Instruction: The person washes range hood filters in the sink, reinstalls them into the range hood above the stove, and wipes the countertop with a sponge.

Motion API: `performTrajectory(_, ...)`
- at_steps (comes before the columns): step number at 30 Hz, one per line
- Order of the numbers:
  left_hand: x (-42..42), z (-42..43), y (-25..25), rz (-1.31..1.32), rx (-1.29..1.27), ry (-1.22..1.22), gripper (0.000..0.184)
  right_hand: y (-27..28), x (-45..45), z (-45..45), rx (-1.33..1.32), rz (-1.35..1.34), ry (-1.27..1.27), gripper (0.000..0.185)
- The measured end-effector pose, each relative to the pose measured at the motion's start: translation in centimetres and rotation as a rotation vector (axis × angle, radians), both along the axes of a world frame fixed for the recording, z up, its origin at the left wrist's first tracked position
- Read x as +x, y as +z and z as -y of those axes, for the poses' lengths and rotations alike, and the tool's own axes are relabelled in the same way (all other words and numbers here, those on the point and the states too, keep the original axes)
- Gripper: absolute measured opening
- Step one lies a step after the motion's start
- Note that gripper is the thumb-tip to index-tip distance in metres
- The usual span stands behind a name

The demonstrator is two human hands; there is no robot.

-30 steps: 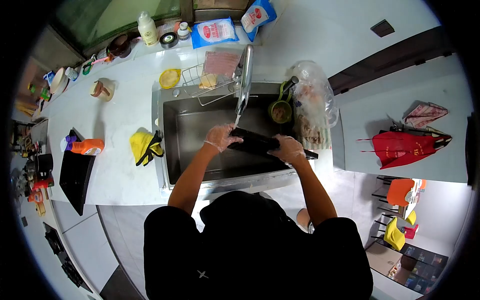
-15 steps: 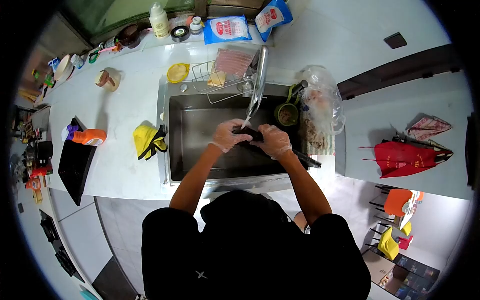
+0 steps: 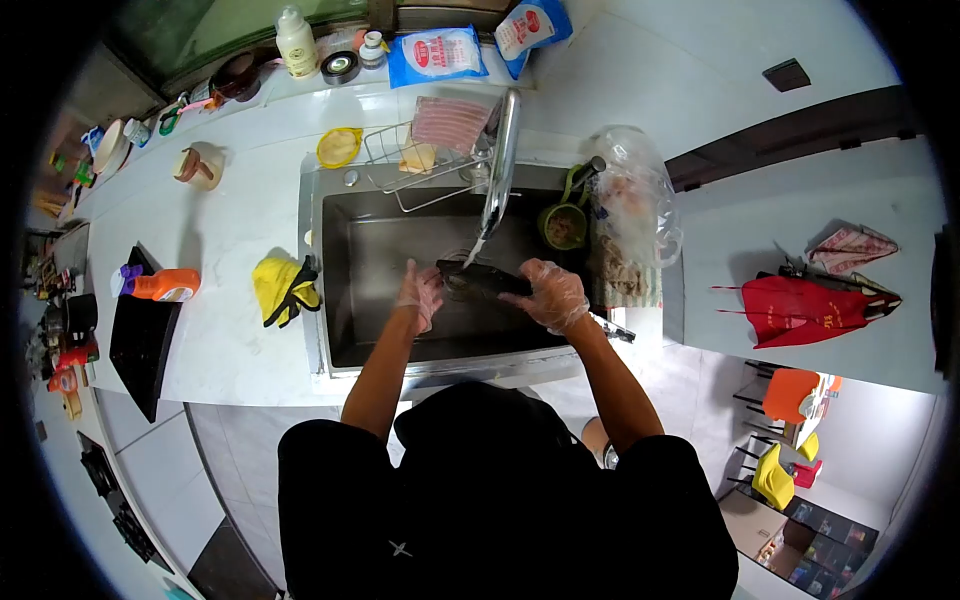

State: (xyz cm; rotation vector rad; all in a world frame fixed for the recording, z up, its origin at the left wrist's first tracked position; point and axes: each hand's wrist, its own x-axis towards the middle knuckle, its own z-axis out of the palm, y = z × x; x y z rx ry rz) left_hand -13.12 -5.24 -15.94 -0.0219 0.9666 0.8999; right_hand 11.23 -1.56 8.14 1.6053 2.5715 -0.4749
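Observation:
My right hand (image 3: 553, 296), in a clear plastic glove, grips one end of a dark, flat, elongated object (image 3: 484, 279) above the sink (image 3: 345, 300). I cannot make out its exact kind. Water from the tap (image 3: 508, 140) runs onto its left end. My left hand (image 3: 424, 298), also gloved, is just left of the object, fingers stretched out and holding nothing. A green strainer-like container (image 3: 565, 226) with food bits stands in the sink's back right corner.
A wire rack (image 3: 400, 180) spans the sink's back edge. Yellow-black gloves (image 3: 284, 291) lie on the counter to the left, near an orange bottle (image 3: 167, 285). A clear plastic bag (image 3: 632, 190) sits right of the sink. A black-handled item (image 3: 614, 327) lies near the front right rim.
My left hand has let go of the dark object and moved left and slightly down. The right hand still holds it, and more of its surface shows under the water.

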Motion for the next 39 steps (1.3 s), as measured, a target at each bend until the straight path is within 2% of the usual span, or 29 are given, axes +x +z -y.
performTrajectory(1,0.2,0.3,-0.4,0.041,-0.005,-0.01,0.1,-0.2,0.2,0.2,0.027,-0.055,-0.007,0.048)
performTrajectory(4,0.6,0.2,-1.3,0.026,-0.005,0.02,0.096,-0.1,0.4,0.1,-0.036,0.001,0.011,0.049)
performTrajectory(7,1.2,-0.4,-0.5,-0.031,-0.015,0.027,0.101,-0.2,0.9,0.2,0.008,-0.076,0.006,0.05)
performTrajectory(13,2.2,-1.9,-0.5,-0.006,-0.175,0.108,0.091,0.7,1.2,0.1,-0.072,0.003,-0.014,0.051)
performTrajectory(20,2.1,-1.0,-2.5,0.042,-0.212,0.135,0.086,0.6,1.8,1.0,0.014,-0.129,0.013,0.048)
performTrajectory(22,2.2,-1.1,-1.1,0.096,-0.237,0.146,0.083,0.3,1.8,1.1,0.06,-0.199,0.018,0.044)
performTrajectory(25,2.1,-1.5,3.3,0.181,-0.295,-0.055,0.071,0.1,0.9,2.0,0.139,-0.181,0.134,0.043)
performTrajectory(28,1.7,-0.5,4.2,0.214,-0.15,-0.186,0.051,-1.7,-0.4,3.5,0.098,-0.146,0.2,0.04)
performTrajectory(31,2.2,0.3,5.9,0.082,-0.353,-0.152,0.029,-3.0,-2.5,4.5,0.115,-0.136,0.265,0.037)
performTrajectory(35,0.6,1.4,4.3,-0.066,-0.384,-0.231,0.02,-5.9,-3.9,5.3,0.15,-0.155,0.324,0.036)
performTrajectory(37,0.4,1.5,8.5,-0.134,-0.388,-0.249,0.019,-6.4,-4.6,5.7,0.108,-0.135,0.322,0.032)
performTrajectory(39,-0.3,1.6,6.5,-0.126,-0.391,-0.224,0.023,-6.5,-5.2,6.0,0.023,-0.074,0.31,0.028)
